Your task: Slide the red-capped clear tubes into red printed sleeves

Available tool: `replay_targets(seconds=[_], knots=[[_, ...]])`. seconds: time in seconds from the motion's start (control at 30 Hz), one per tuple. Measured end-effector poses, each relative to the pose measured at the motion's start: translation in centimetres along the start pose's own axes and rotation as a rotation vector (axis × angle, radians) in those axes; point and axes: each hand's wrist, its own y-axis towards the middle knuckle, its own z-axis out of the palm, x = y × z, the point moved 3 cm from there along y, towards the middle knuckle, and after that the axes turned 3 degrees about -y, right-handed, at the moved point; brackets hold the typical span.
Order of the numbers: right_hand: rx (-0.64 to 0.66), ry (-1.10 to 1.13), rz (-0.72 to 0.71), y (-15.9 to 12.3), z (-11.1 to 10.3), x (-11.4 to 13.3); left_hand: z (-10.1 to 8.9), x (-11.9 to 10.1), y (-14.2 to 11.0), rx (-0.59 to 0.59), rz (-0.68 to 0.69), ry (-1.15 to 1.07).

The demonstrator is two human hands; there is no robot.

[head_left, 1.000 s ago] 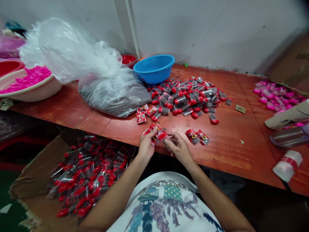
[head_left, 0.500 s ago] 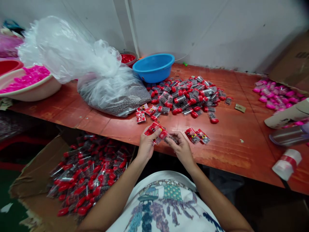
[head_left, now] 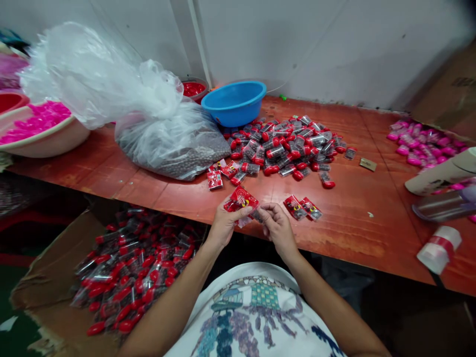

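Clock positions were taken from the held packet. At 8 o'clock, a cardboard box [head_left: 44, 292] contained red-capped bottles [head_left: 148, 267]; at 10 to 11, a plastic bag [head_left: 167, 146] lay on the table [head_left: 357, 223]. The left hand [head_left: 223, 225] pinched a red packet [head_left: 243, 197] above the table's near edge; the right hand [head_left: 278, 227] pinched its dark end, at 4. A bottle pile [head_left: 288, 144] lay at 1, two flat packets [head_left: 303, 208] at 3.
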Motion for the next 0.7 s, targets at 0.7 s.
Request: replay_targets(seconds=[0.7], knots=[[0.097,0.173,0.035,0.3,-1.4,0.2,0.9,0.8,-0.6,0.029,-0.144,0.019]])
